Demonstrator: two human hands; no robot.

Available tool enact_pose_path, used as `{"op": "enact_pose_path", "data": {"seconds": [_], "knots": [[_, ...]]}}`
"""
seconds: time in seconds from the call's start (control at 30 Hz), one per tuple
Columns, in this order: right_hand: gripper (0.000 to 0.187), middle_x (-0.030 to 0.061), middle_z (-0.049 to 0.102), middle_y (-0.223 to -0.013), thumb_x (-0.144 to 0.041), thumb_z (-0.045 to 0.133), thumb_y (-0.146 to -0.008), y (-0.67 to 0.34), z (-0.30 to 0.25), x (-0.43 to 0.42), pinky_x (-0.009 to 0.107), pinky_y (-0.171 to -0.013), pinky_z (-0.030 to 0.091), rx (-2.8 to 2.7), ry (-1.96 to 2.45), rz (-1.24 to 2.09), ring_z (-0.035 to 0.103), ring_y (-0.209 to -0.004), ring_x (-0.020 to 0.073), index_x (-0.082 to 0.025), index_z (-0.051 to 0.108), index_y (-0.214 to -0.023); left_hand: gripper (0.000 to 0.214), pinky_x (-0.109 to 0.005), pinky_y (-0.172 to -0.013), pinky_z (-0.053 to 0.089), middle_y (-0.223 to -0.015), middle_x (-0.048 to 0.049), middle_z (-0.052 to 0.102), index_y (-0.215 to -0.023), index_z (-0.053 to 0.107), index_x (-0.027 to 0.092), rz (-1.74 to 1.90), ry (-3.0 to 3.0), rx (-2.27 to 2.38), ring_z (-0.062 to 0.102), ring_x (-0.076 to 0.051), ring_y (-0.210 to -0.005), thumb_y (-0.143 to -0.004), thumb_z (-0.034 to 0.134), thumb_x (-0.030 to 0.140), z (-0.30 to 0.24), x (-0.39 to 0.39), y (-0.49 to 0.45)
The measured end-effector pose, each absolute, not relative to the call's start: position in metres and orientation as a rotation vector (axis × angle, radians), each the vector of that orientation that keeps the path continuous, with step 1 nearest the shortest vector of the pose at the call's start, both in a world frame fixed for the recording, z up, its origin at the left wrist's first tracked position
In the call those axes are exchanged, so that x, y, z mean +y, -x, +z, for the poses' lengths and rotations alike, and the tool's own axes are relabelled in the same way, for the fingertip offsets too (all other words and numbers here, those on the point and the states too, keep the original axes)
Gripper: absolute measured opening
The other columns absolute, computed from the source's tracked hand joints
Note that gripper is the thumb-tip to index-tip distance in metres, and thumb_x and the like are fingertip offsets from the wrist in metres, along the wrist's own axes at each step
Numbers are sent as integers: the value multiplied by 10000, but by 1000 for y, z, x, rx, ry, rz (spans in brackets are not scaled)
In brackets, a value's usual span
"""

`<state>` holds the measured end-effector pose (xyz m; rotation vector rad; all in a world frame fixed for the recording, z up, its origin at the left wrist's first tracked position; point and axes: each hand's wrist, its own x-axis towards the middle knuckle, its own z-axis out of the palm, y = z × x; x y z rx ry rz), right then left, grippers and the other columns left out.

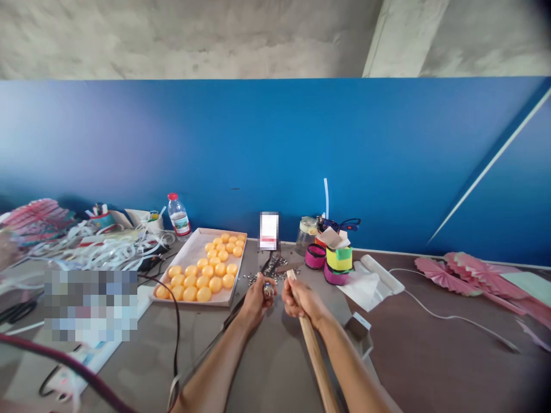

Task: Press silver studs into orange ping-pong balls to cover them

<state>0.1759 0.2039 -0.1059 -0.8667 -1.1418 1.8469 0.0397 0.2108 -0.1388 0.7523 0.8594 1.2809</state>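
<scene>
My right hand [301, 299] is closed round a long wooden stick [316, 358] that runs from near the hand's top down toward the bottom edge. My left hand [258, 293] is closed on a small shiny metal piece [268, 289], held close to the stick's upper end [291, 275]. Just beyond both hands lies a scatter of small metal bits [262, 276] on the grey table [267, 355], with a dark tool [271, 264] among them.
A tray [196, 249] of yellow round pieces sits to the left. A plastic bottle [179, 215], a glass jar [306, 232], coloured tape rolls [338, 264], white strips [103, 249], a black cable [175, 321], a white cable [447, 318] and pink paper fans [456, 272] lie around. A blue wall stands behind.
</scene>
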Motion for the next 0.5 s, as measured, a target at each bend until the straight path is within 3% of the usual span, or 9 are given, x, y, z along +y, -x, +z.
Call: {"op": "enact_pose_path", "data": {"seconds": [0.13,0.3,0.5], "knots": [[433,-76,496,-450,-616,546,-755,-175,-106,203,189,-313,133,-1287,1118,1822,281,-258,31,-211,396,-719,576,-193,-397,200,-488,25,455,-673,546,136,1311,-689,884,323,-51,-394,-676,594,710,-138,212,-38],[468,-97,489,-480,-651,550,-738,-177,-100,201,193,-344,225,-1172,892,1836,268,-264,16,-211,391,-727,622,-189,-403,198,-549,0,529,-751,566,130,1296,-719,810,328,-41,-389,-681,549,748,-137,211,-36],[485,-84,490,-454,-661,572,-706,-172,-103,200,182,-317,140,-1293,1059,1828,296,-265,24,-204,410,-714,586,-188,-399,219,-490,32,475,-706,524,144,1318,-634,891,347,-51,-386,-653,607,721,-136,212,-36]]}}
